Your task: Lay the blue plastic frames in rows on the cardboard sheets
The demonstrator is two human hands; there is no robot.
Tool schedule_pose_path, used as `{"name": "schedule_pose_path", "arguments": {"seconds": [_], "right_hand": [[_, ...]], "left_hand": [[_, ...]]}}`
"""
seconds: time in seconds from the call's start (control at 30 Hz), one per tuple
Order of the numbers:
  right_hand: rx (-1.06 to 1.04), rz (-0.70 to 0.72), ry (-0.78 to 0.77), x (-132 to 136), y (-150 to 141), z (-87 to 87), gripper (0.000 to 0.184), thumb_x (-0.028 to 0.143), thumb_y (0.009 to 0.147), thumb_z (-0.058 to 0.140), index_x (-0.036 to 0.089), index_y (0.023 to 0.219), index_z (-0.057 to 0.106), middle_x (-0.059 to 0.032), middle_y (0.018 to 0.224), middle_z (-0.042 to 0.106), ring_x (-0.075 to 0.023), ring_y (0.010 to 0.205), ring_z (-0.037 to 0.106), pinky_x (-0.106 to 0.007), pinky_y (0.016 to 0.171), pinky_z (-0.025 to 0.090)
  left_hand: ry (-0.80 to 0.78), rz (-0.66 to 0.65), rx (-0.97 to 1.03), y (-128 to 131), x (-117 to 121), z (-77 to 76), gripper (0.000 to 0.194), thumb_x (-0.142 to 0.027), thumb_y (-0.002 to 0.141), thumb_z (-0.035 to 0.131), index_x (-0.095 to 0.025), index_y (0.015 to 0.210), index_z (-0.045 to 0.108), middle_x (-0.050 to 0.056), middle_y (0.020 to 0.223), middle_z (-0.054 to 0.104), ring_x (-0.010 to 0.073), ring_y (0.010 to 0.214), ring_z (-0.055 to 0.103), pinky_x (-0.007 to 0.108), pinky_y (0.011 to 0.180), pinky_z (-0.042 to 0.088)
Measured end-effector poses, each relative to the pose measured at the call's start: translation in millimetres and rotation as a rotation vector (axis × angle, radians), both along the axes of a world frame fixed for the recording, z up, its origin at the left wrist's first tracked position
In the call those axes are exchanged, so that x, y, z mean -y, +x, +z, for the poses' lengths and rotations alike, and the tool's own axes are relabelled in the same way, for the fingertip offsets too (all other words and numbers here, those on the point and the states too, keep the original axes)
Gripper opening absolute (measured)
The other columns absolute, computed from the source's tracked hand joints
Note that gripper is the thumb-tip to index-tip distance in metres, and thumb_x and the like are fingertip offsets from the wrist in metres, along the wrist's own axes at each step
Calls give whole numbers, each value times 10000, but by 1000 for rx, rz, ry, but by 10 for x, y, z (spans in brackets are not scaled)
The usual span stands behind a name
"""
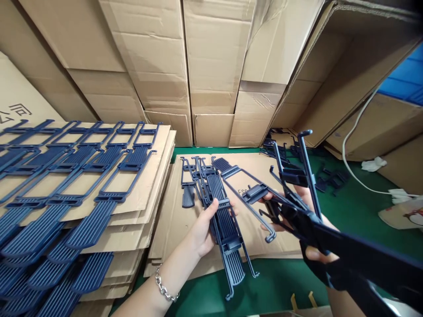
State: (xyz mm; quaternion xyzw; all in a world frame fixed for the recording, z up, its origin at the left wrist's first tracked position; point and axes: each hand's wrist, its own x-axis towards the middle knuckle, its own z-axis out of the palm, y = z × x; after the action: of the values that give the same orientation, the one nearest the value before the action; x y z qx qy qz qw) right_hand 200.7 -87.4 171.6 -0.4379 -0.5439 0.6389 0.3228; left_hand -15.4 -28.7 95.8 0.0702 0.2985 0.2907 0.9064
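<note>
My left hand (202,231), with a chain bracelet at the wrist, is closed around a small stack of dark blue plastic frames (224,220) lying on a flat cardboard sheet (254,229). My right hand (307,233) grips a bundle of the same blue plastic frames (297,193), held up off the sheet and pointing away from me. One frame (246,191) sticks out leftward from that bundle over the sheet. Much of my right hand is hidden behind the parts.
A tall pile of cardboard sheets (148,185) at the left carries rows of blue frames (82,176). Upright cardboard boxes (211,66) wall the back. More loose blue parts (330,178) lie on the green floor (357,207), crossed by a white cable (350,145).
</note>
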Motion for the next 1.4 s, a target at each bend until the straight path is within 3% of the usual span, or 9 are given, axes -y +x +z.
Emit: {"name": "schedule_pose_path", "arguments": {"seconds": [0.07, 0.17, 0.37, 0.47, 0.67, 0.83, 0.97, 1.13, 1.4], "right_hand": [[-77, -65, 1, 59, -125, -19, 1087, 473, 543, 706, 481, 1287, -86, -8, 1356, 139, -288, 1238, 221, -403, 876, 401], [-146, 59, -71, 114, -261, -53, 1071, 414, 555, 729, 385, 1331, -7, -85, 1318, 201, -269, 1171, 336, -399, 897, 376], [-211, 142, -176, 207, -318, -161, 1057, 310, 564, 719, 313, 1344, 5, -105, 1301, 187, -257, 1182, 309, -379, 890, 377], [-217, 154, -246, 222, -285, -159, 1111, 315, 524, 750, 297, 1347, 3, -113, 1298, 174, -265, 1171, 313, -373, 871, 385], [-203, 308, -306, 160, -173, -25, 1182, 250, 445, 786, 241, 1360, 39, -125, 1278, 225, -254, 1158, 327, -345, 889, 369], [13, 358, -257, 152, -104, 69, 1055, 141, 521, 683, 213, 1367, 56, -118, 1302, 261, -255, 1196, 296, -355, 971, 282], [216, 378, -266, 168, -101, 61, 1014, 102, 547, 641, 270, 1369, 72, -88, 1305, 287, -249, 1145, 376, -360, 951, 329], [418, 405, -166, 188, -118, 64, 1011, 122, 532, 649, 306, 1370, 114, -59, 1349, 237, -251, 1188, 327, -347, 974, 313], [259, 616, 9, 174, -41, 205, 888, 230, 570, 673, 184, 1350, 251, -86, 1317, 298, -243, 1192, 328, -278, 994, 264]], "left_hand": [[-16, 45, 9, 3, -1, 8, 451, -489, 748, 515, -78, 906, 609, 123, 828, 650, 198, 715, 616, 314, 684, 484], [-29, 73, 73, 6, -4, -21, 491, -504, 728, 528, -73, 952, 596, 131, 914, 639, 214, 807, 608, 327, 745, 477], [-8, 82, 176, 25, 6, -106, 335, -339, 761, 558, -68, 957, 582, 107, 882, 629, 217, 868, 586, 399, 879, 410], [12, 65, 130, 34, 11, -70, 248, -210, 755, 536, -70, 954, 583, 101, 845, 634, 206, 825, 595, 393, 844, 430], [49, 40, 63, 26, 25, 7, 241, -160, 681, 549, -75, 900, 603, 98, 802, 651, 208, 746, 608, 362, 764, 460], [63, 13, 125, -4, 51, 21, 199, -188, 669, 542, -79, 819, 616, 90, 775, 654, 205, 726, 609, 358, 744, 463], [-27, 0, 137, -12, 53, 56, 243, -228, 657, 536, -96, 853, 595, 83, 733, 640, 209, 693, 605, 358, 704, 464], [-34, 56, 173, -7, 27, 62, 250, -205, 657, 529, -108, 885, 560, 61, 710, 620, 188, 664, 596, 343, 696, 464], [36, 58, 272, -57, -28, 19, 285, -236, 692, 479, -120, 950, 513, 69, 776, 569, 174, 701, 569, 327, 657, 470]]}}
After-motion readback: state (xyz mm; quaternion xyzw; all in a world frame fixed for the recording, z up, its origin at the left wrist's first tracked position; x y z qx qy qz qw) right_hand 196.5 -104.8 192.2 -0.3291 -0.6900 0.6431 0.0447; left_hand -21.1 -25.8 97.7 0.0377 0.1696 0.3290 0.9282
